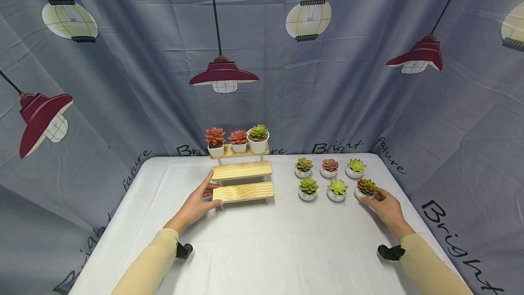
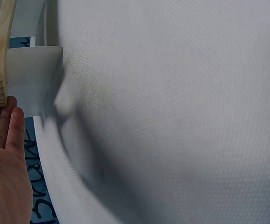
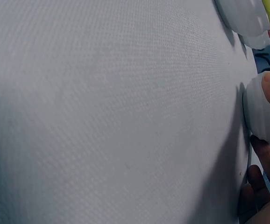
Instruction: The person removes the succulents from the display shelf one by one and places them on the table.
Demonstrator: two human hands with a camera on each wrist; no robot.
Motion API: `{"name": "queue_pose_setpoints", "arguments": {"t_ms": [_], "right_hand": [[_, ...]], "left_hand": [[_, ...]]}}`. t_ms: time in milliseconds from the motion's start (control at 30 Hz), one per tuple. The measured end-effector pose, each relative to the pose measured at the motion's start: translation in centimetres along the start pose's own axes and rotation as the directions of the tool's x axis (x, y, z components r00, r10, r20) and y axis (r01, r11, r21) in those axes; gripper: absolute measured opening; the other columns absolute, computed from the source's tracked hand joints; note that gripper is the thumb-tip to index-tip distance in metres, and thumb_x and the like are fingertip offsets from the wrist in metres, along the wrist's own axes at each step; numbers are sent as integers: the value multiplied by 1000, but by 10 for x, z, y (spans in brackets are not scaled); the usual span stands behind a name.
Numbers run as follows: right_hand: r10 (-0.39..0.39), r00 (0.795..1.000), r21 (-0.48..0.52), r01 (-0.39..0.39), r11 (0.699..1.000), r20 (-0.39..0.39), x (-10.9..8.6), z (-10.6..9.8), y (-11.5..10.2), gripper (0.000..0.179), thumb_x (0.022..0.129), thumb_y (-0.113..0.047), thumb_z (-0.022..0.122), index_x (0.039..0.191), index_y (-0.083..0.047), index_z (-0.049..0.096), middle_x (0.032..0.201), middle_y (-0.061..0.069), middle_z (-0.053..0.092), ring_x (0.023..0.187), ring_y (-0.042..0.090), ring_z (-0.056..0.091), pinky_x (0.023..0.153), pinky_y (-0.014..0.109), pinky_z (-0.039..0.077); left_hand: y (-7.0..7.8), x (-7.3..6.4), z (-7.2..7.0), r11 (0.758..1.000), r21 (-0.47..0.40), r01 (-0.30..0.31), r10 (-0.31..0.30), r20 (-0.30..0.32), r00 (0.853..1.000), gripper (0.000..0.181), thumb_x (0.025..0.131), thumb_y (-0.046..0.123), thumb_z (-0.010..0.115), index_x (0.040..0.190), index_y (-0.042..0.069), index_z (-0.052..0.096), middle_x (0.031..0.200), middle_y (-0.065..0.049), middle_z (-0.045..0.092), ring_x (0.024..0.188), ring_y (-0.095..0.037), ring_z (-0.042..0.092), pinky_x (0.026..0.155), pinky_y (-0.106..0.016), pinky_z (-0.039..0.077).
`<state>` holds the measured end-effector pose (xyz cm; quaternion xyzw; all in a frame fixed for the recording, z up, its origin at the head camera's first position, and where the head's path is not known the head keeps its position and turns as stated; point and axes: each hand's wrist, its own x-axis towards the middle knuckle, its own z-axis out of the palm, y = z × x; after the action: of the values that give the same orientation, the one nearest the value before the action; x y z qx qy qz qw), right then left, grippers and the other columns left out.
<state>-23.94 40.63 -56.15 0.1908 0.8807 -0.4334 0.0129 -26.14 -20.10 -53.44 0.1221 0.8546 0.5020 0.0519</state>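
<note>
The left hand (image 1: 200, 200) holds the step stand (image 1: 243, 191) at its 8 o'clock, thumb in front of the low board, fingers behind its end. If it tugs hard, I think the stand could slide or tip. Then the two red plants (image 1: 215, 135) and the green plant (image 1: 258, 133), in white pots at 12 o'clock on the top board, could fall.

Far over at the stand's 3 o'clock, six little pots sit on the white table (image 1: 262, 254). The right hand (image 1: 385, 208) holds the dark green and red one, the held pot (image 1: 365, 188), between thumb and fingers. Two pots are near it, at its 9 and 11 o'clock, so a sideways swing might bump them. A loose pinch could let it slip. I can't tell if it is lifted.

The stand's long boards run from 9 to 3 o'clock, with the low step facing 6. The held pot is round, so no side is longer; its plant points up.
</note>
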Motion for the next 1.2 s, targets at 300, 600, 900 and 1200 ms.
{"name": "queue_pose_setpoints", "arguments": {"t_ms": [300,600,900,1200], "right_hand": [[-4,1000,7,4,1000,-8,-1,1,0,103,91,-50,75,157,10,23,154,37,33,141,52,32,115,63,34],[-5,999,8,5,1000,38,-1,-3,1,113,89,-58,74,159,8,17,156,37,29,142,53,30,115,64,33],[-85,996,37,85,996,24,-8,-13,3,107,94,-64,62,161,4,16,155,36,31,140,52,32,112,66,34],[-167,961,118,196,973,-222,-17,-29,-23,82,103,-59,48,161,-3,31,152,28,42,137,43,38,105,64,38]], "left_hand": [[0,0,0,1000,14,-17,17,-3,1000,110,89,28,84,166,36,6,141,-10,56,133,-37,51,114,-55,40],[0,0,0,1000,13,-4,4,-4,1000,109,89,26,84,165,38,7,140,-8,56,134,-36,51,115,-53,40],[-1,-1,1,1000,12,-16,16,-2,1000,109,89,27,83,166,35,6,141,-9,56,133,-37,51,114,-55,40],[0,-1,1,1000,0,4,-4,-1,1000,109,89,27,83,165,39,6,141,-7,56,134,-36,50,115,-53,39]]}}
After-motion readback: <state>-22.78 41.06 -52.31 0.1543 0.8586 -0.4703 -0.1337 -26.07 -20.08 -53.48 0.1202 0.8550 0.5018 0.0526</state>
